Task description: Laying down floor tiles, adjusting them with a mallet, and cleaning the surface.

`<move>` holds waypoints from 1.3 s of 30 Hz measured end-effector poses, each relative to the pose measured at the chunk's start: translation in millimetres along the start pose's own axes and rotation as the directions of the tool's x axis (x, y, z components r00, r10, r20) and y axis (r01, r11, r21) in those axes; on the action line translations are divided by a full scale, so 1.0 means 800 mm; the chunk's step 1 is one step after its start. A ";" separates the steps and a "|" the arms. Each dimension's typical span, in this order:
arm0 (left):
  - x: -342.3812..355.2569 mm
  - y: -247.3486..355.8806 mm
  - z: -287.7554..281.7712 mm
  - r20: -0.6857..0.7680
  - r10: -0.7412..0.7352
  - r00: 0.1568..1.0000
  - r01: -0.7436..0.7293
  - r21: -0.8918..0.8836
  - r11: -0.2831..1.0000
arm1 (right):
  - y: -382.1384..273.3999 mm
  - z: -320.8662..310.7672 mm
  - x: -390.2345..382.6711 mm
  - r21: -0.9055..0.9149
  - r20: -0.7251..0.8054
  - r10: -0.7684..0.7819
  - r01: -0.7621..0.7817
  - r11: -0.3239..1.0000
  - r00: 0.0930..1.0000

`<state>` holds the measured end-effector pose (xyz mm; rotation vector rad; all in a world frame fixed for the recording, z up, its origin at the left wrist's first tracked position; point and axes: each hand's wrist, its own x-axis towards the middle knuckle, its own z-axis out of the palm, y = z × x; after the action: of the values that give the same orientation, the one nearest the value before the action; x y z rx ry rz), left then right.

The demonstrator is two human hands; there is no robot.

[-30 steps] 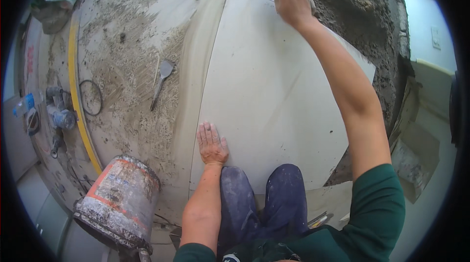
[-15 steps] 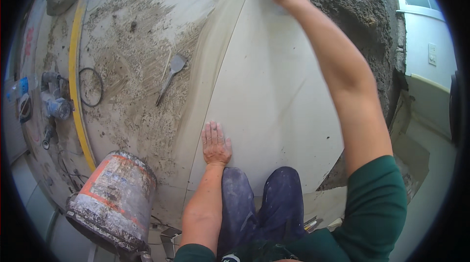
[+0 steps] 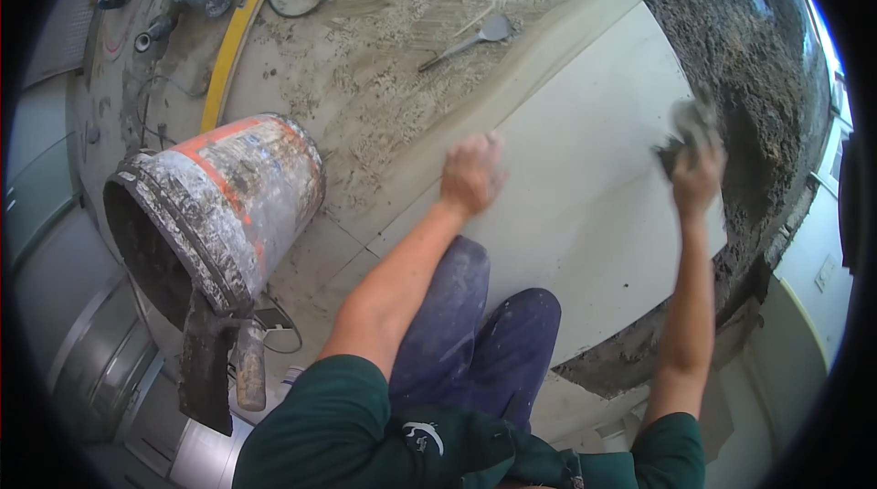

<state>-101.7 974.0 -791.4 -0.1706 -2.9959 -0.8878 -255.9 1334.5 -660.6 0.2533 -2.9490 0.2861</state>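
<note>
The large pale tile looked heavy, stiff and brittle-cornered, best held by opposite edges; the grey cloth seemed light and soft, easily bunched from above. The blurred right fingers were closed on the cloth. The left fingers looked loosely bent, thumb apart, gripping nothing visible. The tile stretched between both sets of fingers, dark mortar just beyond the right ones.
</note>
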 end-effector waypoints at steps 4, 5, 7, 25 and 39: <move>0.154 -0.049 -0.032 -0.463 -0.115 0.879 0.231 0.203 0.951 | -0.059 0.004 -0.136 0.088 0.298 0.188 -0.223 0.971 0.936; 0.169 -0.058 -0.040 -0.339 -0.140 0.930 0.218 0.204 0.954 | -0.074 0.005 -0.159 0.148 0.313 0.254 -0.312 0.939 0.915; 0.185 -0.082 -0.051 -0.219 -0.153 0.964 0.200 0.212 0.957 | -0.104 0.013 -0.194 0.227 0.348 0.366 -0.456 0.860 0.863; -0.387 -0.116 -0.189 0.008 -0.800 0.600 0.795 0.102 0.597 | -0.122 0.017 -0.200 0.678 0.710 0.552 -0.636 -0.369 0.437; -0.193 -0.015 -0.166 0.027 -0.536 0.844 0.533 -0.153 0.832 | 0.260 -0.157 -0.350 0.510 -0.027 0.940 -0.804 0.306 0.341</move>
<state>47.9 876.1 -693.4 0.7141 -2.9909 -1.1441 -3.6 1603.8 -626.2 -1.3602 -2.2771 0.9800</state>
